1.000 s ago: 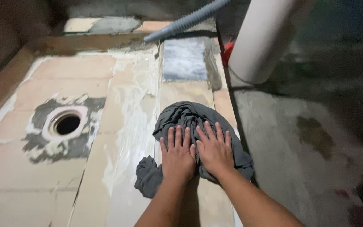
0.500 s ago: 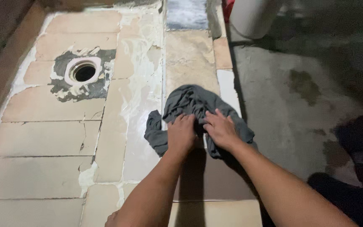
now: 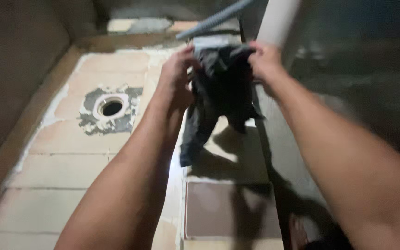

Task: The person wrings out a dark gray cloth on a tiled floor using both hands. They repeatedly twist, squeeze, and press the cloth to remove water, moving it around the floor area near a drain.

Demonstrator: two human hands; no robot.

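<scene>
Above the tiles, both hands' fingers grip a blurred grey cloth (image 3: 221, 88).

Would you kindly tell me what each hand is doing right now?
Left hand: closed, holding the top left edge of the dark grey cloth, lifted off the floor.
Right hand: closed, holding the cloth's top right edge.

Pretty dim shot, light hits from the front; motion blur smears both forearms, dark shadow on the floor (image 3: 237, 162).
</scene>
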